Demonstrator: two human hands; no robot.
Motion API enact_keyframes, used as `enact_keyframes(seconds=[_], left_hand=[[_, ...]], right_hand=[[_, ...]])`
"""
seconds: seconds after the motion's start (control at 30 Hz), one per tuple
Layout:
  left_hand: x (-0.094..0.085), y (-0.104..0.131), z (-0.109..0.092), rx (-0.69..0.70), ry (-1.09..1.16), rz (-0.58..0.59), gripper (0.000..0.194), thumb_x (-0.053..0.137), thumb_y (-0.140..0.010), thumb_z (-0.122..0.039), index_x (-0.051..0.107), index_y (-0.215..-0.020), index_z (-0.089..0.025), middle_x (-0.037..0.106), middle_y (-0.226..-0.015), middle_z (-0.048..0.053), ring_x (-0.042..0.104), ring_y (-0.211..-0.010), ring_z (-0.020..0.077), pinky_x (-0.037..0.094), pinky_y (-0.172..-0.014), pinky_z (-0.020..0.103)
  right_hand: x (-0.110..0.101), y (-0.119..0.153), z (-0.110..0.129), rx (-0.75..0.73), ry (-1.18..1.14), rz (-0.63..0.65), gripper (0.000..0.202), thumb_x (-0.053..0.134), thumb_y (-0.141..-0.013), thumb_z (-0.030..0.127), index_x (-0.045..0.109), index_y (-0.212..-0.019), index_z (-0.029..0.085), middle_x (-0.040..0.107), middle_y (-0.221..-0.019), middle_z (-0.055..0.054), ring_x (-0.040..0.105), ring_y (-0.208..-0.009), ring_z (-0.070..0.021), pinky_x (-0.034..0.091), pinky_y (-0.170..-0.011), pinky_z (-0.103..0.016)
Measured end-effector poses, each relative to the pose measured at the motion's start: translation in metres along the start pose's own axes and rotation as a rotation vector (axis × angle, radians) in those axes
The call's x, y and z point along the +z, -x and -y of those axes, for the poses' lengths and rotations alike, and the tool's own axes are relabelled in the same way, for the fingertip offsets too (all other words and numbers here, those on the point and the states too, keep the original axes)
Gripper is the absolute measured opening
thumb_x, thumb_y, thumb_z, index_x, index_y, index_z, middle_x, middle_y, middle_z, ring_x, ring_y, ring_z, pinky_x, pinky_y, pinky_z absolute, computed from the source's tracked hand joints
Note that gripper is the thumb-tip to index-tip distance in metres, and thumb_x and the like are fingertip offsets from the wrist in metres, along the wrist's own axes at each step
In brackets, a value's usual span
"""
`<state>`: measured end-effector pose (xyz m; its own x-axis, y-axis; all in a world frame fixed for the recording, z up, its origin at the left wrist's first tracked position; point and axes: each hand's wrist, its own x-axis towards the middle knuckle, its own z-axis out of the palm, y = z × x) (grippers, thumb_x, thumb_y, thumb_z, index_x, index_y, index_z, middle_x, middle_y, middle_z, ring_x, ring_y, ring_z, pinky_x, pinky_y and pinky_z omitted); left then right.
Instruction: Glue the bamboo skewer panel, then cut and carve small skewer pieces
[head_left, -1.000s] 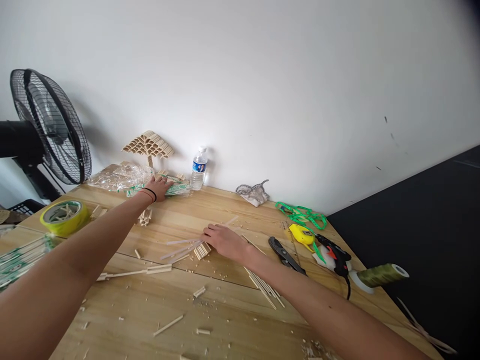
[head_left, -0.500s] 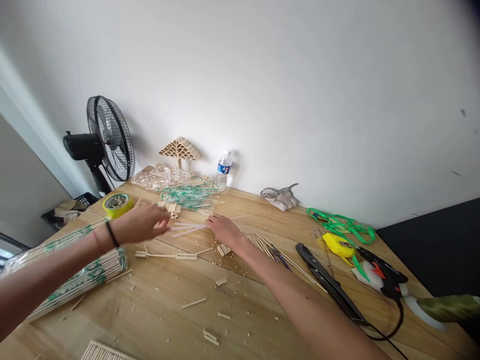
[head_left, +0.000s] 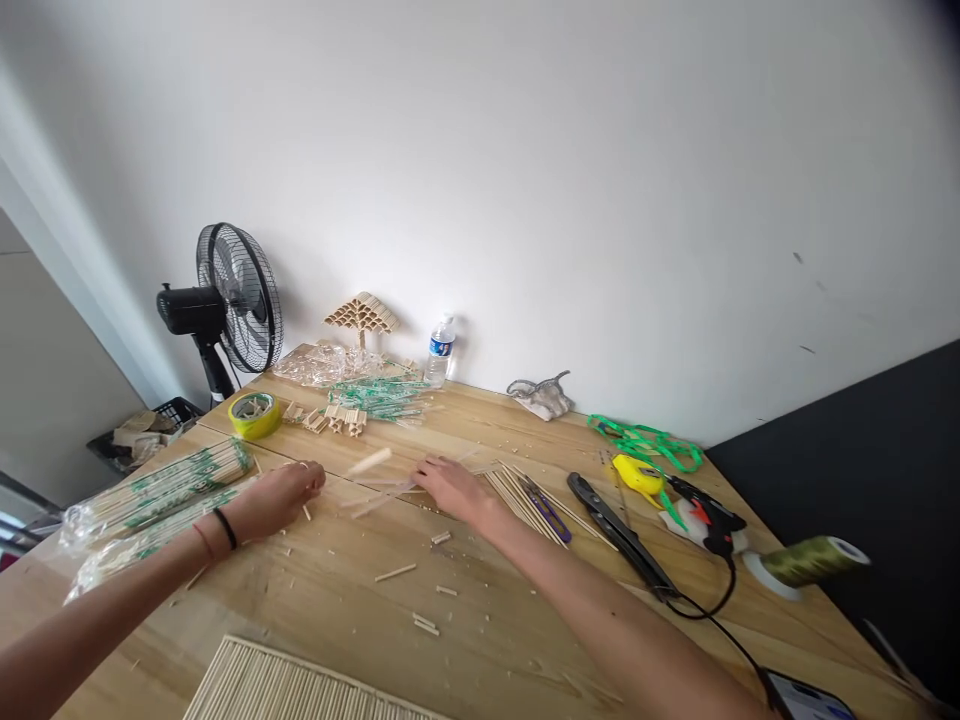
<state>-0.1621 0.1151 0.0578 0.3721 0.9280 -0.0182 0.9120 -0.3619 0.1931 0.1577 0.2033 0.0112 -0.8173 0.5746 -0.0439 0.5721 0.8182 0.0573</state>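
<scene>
My left hand [head_left: 289, 492] hovers low over the table's left part with its fingers curled in. A short stick end shows just below them; whether it is held I cannot tell. My right hand [head_left: 452, 487] rests near the middle, fingers bent down over several long translucent glue sticks [head_left: 375, 496], whose ends stick out on both sides. Between the hands is a pale, blurred wooden piece [head_left: 371, 460]. Right of my right hand lie thin bamboo sticks [head_left: 517, 503] and purple-handled snips [head_left: 551, 515]. Small bundles of cut sticks [head_left: 345, 420] lie farther back.
Bagged sticks [head_left: 165, 485], yellow tape [head_left: 255, 415] and a fan [head_left: 232, 295] are on the left. A stick-built tree [head_left: 362, 315] and a bottle [head_left: 440, 350] stand behind. A black cutter [head_left: 619, 535], tape measure [head_left: 637, 474], glue gun [head_left: 709, 515] and thread spool [head_left: 814, 562] lie right. A stick panel [head_left: 292, 685] lies in front.
My left hand has come down and nearer, its fingers curling. The joined stick pieces by it and the small bundle by my right hand have left their places. The view has shifted.
</scene>
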Motion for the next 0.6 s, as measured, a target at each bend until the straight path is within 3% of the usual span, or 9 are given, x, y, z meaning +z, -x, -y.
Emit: enact_keyframes(seconds=[0.13, 0.23, 0.4, 0.5, 0.6], left_hand=[[-0.006, -0.015, 0.016, -0.003, 0.1, -0.043, 0.022, 0.034, -0.1, -0.031, 0.05, -0.089, -0.022, 0.068, -0.084, 0.004, 0.061, -0.074, 0.0182, 0.045, -0.071, 0.029], [-0.005, -0.037, 0.014, -0.01, 0.111, -0.056, 0.019, 0.039, -0.098, -0.032, 0.053, -0.09, -0.021, 0.07, -0.083, 0.004, 0.062, -0.075, 0.0192, 0.044, -0.07, 0.029], [0.007, -0.088, -0.016, 0.008, 0.038, -0.035, 0.016, 0.046, -0.095, -0.024, 0.061, -0.091, -0.02, 0.073, -0.087, 0.007, 0.066, -0.081, 0.0216, 0.044, -0.073, 0.031], [0.02, -0.116, -0.035, 0.019, -0.037, -0.008, 0.019, 0.046, -0.093, -0.018, 0.065, -0.09, -0.018, 0.074, -0.091, 0.012, 0.069, -0.086, 0.0265, 0.047, -0.075, 0.035], [0.032, -0.131, -0.046, 0.045, -0.102, 0.034, 0.02, 0.049, -0.09, -0.013, 0.067, -0.095, -0.016, 0.073, -0.096, 0.016, 0.071, -0.089, 0.0298, 0.051, -0.077, 0.038]], right_hand=[[0.004, 0.022, 0.021, -0.028, -0.011, 0.011, 0.029, 0.053, -0.097, 0.004, 0.071, -0.116, 0.016, 0.073, -0.11, -0.011, 0.064, -0.107, -0.0221, 0.051, -0.089, -0.033], [0.006, 0.034, 0.035, -0.057, -0.014, 0.015, 0.028, 0.053, -0.097, 0.005, 0.07, -0.116, 0.017, 0.072, -0.11, -0.01, 0.064, -0.107, -0.0222, 0.051, -0.088, -0.034], [-0.004, 0.042, 0.047, -0.095, -0.004, 0.009, 0.025, 0.05, -0.1, 0.008, 0.068, -0.116, 0.016, 0.071, -0.111, -0.009, 0.062, -0.11, -0.0213, 0.05, -0.091, -0.033], [-0.022, 0.052, 0.045, -0.051, 0.03, -0.012, 0.025, 0.05, -0.098, 0.006, 0.067, -0.115, 0.014, 0.07, -0.111, -0.011, 0.061, -0.109, -0.0231, 0.05, -0.09, -0.035], [-0.043, 0.079, 0.039, 0.015, 0.049, -0.009, 0.025, 0.05, -0.096, 0.003, 0.066, -0.113, 0.013, 0.069, -0.11, -0.011, 0.061, -0.107, -0.0241, 0.05, -0.088, -0.035]])
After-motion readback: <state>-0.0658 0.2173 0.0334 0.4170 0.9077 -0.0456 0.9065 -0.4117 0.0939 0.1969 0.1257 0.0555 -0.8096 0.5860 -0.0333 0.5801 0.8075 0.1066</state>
